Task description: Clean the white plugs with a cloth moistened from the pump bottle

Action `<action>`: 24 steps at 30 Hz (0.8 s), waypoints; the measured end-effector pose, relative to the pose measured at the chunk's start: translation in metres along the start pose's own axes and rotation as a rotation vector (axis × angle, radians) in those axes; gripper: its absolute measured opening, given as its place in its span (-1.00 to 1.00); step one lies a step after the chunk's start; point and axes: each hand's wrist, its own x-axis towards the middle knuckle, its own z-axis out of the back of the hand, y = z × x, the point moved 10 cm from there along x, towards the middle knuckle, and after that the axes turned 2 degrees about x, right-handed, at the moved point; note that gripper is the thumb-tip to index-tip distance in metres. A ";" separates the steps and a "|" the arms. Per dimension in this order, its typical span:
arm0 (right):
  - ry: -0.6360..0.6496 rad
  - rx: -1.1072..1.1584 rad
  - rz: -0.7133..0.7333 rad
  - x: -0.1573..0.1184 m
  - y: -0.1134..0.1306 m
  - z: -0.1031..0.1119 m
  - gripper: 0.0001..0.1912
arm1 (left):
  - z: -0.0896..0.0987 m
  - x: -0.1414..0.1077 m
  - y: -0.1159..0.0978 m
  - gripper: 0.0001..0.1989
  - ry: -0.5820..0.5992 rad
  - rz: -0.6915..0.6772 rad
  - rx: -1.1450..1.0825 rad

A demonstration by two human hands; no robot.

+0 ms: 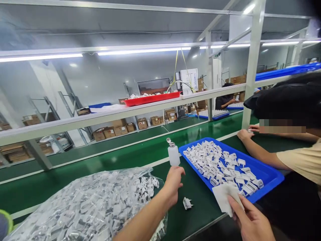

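My left hand (174,183) is just in front of a white plastic pump bottle (173,154) with its metal lid flipped up. Its fingers are loosely curled, and I see nothing between them; whether they touch the bottle I cannot tell. In my right hand (253,217), a folded white cloth (227,198) is pinched between thumb and fingers, over the near edge of a blue tray (272,179). Many small white plug pieces (208,159) lie in that tray. A single plug piece (187,203) with two pins rests on the green table between my hands.
A large clear bag (82,201) full of white pieces covers the left front. A person in a cap sits at the right, one hand (245,134) by the metal post (253,63). Above the bench, a shelf rail (100,118) carries a red tray (152,99).
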 end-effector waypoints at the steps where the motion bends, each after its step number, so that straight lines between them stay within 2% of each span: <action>1: 0.006 0.031 -0.034 0.005 0.001 -0.007 -0.38 | 0.004 0.019 0.001 -0.74 -0.070 0.022 0.024; 5: 0.059 0.058 -0.086 0.024 0.014 -0.032 -0.33 | 0.019 0.088 0.004 -0.62 -0.312 0.023 0.136; 8: 0.073 0.067 -0.100 0.037 0.020 -0.038 -0.41 | 0.025 0.114 0.000 -0.58 -0.432 -0.102 0.224; 10: 0.073 0.099 -0.099 0.043 0.019 -0.035 -0.45 | 0.022 0.125 -0.004 -0.59 -0.443 -0.204 0.276; 13: 0.036 0.152 -0.094 0.051 0.010 -0.022 -0.50 | 0.013 0.136 -0.009 -0.66 -0.394 -0.330 0.362; 16: 0.032 0.180 -0.109 0.057 -0.003 -0.013 -0.52 | 0.002 0.138 -0.022 -0.72 -0.329 -0.443 0.462; 18: 0.016 0.183 -0.129 0.059 -0.008 -0.011 -0.54 | -0.008 0.131 -0.036 -0.70 -0.272 -0.534 0.535; 21: 0.000 0.247 -0.160 0.057 -0.009 -0.017 -0.53 | -0.027 0.106 -0.060 -0.66 -0.173 -0.683 0.640; 24: 0.068 0.346 -0.172 0.054 -0.004 -0.032 -0.57 | -0.045 0.072 -0.077 -0.70 -0.102 -0.803 0.721</action>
